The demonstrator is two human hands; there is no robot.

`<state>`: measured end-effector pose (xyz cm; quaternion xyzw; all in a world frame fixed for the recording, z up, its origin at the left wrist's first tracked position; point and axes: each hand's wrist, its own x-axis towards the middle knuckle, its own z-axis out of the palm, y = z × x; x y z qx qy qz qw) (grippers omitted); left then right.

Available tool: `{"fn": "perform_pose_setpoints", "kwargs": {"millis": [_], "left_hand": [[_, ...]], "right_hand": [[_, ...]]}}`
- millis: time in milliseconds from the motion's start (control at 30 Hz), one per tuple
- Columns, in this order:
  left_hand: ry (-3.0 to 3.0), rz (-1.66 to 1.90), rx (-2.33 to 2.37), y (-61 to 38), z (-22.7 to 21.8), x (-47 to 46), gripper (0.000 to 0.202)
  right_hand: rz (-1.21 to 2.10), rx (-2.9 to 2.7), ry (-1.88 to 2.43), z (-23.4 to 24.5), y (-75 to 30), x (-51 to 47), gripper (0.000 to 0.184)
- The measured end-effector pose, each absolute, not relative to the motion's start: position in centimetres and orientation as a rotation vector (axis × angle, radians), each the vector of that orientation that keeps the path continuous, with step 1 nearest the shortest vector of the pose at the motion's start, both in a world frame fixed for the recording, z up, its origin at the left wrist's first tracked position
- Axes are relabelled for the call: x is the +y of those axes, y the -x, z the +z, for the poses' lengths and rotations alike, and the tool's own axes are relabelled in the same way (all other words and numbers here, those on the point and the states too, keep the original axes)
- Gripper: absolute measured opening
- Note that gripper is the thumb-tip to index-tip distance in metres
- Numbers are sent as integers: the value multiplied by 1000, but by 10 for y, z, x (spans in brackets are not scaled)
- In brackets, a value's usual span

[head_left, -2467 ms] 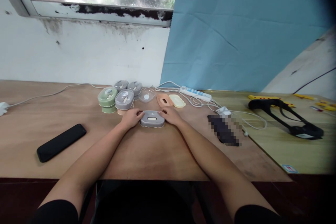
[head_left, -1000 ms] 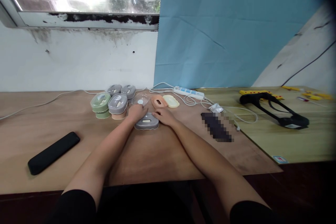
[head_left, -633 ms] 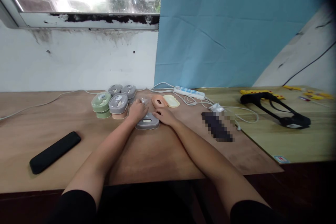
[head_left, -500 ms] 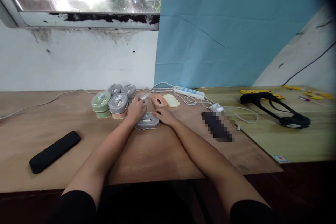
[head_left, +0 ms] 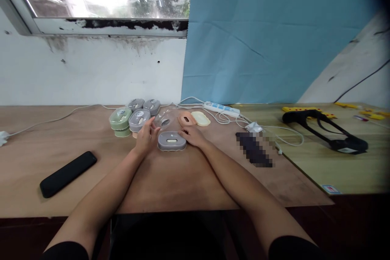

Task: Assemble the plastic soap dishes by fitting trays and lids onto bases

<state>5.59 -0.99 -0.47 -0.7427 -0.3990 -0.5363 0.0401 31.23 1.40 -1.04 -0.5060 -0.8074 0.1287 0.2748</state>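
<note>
A grey oval soap-box base lies on the brown table in front of me. My right hand rests on its right end, fingers curled against it. My left hand holds a clear plastic lid tilted up just above and behind the grey base. Behind lie a peach oval piece and a cream oval piece.
A cluster of closed boxes stands at back left: a green one and grey ones. A black phone lies at left. A white power strip with cables, a blurred dark object and a black strap device sit to the right.
My left hand reached back to the clear lid, picked it up and brought it toward the grey base. My right hand stayed on the base.
</note>
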Motion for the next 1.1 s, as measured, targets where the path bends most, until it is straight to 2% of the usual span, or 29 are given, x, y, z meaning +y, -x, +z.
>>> {"fn": "perform_pose_setpoints", "kwargs": {"millis": [100, 133, 267, 333, 400, 567, 833, 1100], "left_hand": [[2320, -1604, -1270, -48, -3, -17, 48], [2342, -1610, -1299, -48, -3, -17, 48], [2444, -1795, -1389, -54, -5, -11, 48], [2498, -1895, -1412, -59, -7, -9, 49], [2546, -1955, -1435, -63, -9, -9, 48], [2682, -2024, -1461, -67, -10, -11, 49], [2775, -2107, -1732, -69, -19, -4, 54], [2678, -1931, -1927, -68, -20, -1, 55]], "right_hand": [[237, -2039, 1274, -10, -311, 12, 39], [181, -1982, 1218, -10, -310, 11, 45], [-1, -1937, 962, -8, -306, 8, 91], [-80, -2013, 863, -8, -304, 6, 105], [-157, -2070, 776, -7, -303, 5, 110], [-236, -2128, 678, -6, -302, 4, 109], [-26, -2310, 865, 6, -303, -6, 100], [104, -2280, 976, 2, -297, -4, 99]]}}
